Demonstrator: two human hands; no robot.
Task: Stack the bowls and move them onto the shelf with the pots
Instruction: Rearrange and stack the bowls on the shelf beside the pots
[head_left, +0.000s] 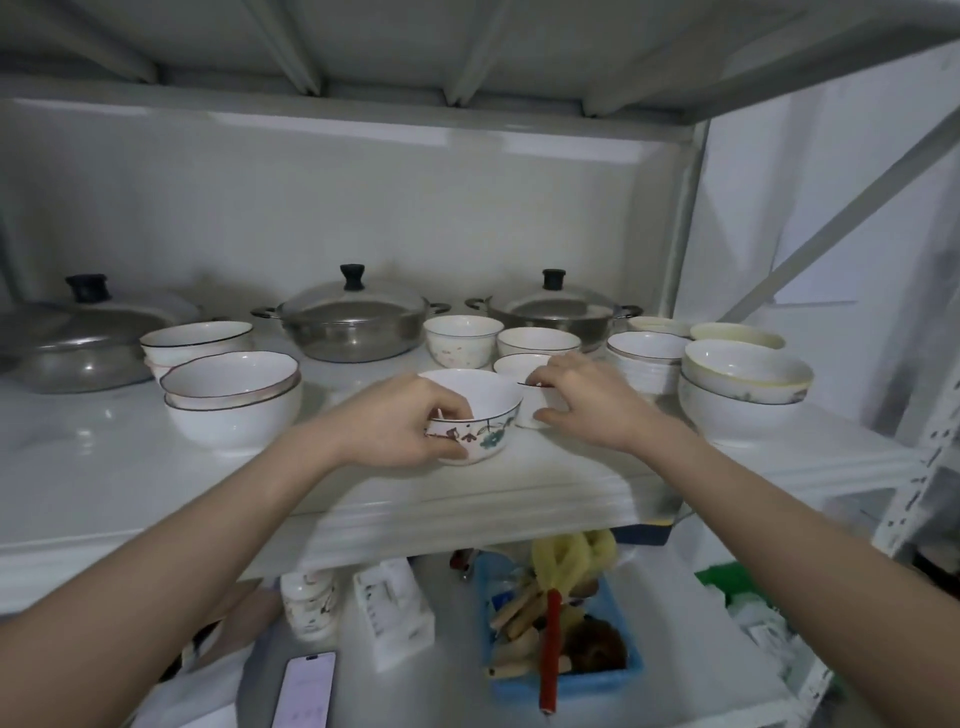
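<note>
A white bowl with a flower pattern (485, 410) stands near the front of the white shelf (363, 499). My left hand (410, 423) grips its near rim, thumb inside. Right beside it, my right hand (582, 402) holds a small white bowl (535, 410) by its rim and side. Behind them stand more small bowls (462, 340), (537, 343). Stacks of bowls sit at the left (234, 400), (195, 338) and at the right (743, 384), (644, 358). Three lidded steel pots (353, 319), (553, 306), (78, 338) line the back.
The shelf's right upright (685, 218) stands just behind the right-hand stacks. On the level below lie a blue basket (566, 686) of brushes and tools, a phone (306, 691), a white box (395, 608) and a patterned cup (309, 603).
</note>
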